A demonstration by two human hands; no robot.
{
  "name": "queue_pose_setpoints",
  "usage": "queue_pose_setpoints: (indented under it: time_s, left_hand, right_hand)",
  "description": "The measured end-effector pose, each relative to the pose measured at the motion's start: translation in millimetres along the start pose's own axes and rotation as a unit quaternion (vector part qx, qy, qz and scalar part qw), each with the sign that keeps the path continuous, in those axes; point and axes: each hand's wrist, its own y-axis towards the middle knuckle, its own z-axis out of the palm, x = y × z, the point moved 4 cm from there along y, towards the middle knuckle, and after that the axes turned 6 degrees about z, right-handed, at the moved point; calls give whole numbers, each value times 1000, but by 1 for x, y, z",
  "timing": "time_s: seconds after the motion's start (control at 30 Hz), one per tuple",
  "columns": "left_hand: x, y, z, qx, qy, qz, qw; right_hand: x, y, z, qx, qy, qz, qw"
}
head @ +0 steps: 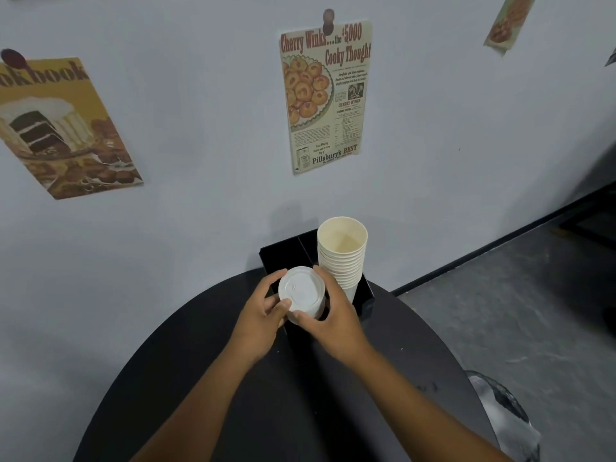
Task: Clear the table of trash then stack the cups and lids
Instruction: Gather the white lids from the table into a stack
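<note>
**Operator:** Confirm the state of each grip.

**Technician:** Your left hand (263, 311) and your right hand (333, 315) both hold the stack of white lids (301, 291). The left grip curls its fingers round the left side of the stack, with the thumb on the near rim. The right grip curls round the right side, thumb at the lower front edge, fingers reaching over the far side. The stack sits between the two grips, top face tilted toward you.

**Operator:** Where is the stack relative to the organiser?

**Technician:** You hold it over the near-left part of the black organiser (276, 253), which stands at the far edge of the round black tabletop (206, 378). Whether the bottom of the stack already rests inside a compartment cannot be told; your hands cover that area.

**Operator:** And the cups?

**Technician:** The nested stack of paper cups (341, 251) stands upright in the right compartment, just beyond your right grip and touching or nearly touching its fingers. The top cup's mouth is open and faces up.

**Operator:** Anything else in range?

**Technician:** A bin lined with a clear bag (506, 415) stands on the floor, well to the right of your right forearm. Three printed posters hang on the wall beyond both grips: a cookie advertisement (325, 95), a cake cookbook cover (63, 128) to the left, and a partly visible one (508, 23) to the upper right.
</note>
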Motion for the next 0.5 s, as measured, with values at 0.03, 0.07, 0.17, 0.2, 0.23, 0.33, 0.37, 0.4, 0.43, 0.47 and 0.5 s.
queue_pose_setpoints:
  time_s: [0.03,0.07,0.17,0.2,0.23,0.33,0.37,0.4,0.43,0.47,0.5]
  left_hand:
    - [2,5,0,1,-1,-1,1000]
    - [5,9,-1,3,-2,-1,1000]
    - [13,19,-2,10,1,6,1000]
    - [16,22,-2,10,6,9,1000]
    - [18,25,-3,10,12,13,1000]
    - [26,30,-5,14,33,19,999]
    - [28,30,-6,18,42,23,999]
    - [29,30,-6,21,50,27,998]
    - [30,29,-6,24,56,31,998]
    - [30,29,-6,26,64,35,997]
    - [30,28,-7,28,74,39,996]
  right_hand:
    - [-2,5,2,-1,-6,-2,1000]
    - [-4,8,4,-2,-11,-4,1000]
    - [-9,14,9,-14,-18,-7,1000]
    - [-10,15,10,-21,-17,-9,1000]
    - [-10,15,12,-27,-17,-12,999]
    - [-13,15,16,-39,-17,-25,999]
    - [-14,14,17,-42,-17,-23,999]
    - [-16,14,19,-45,-17,-22,999]
    - [-17,14,20,-48,-19,-22,998]
    - [-18,15,20,-51,-21,-23,998]
    - [-19,15,21,-53,-22,-23,998]
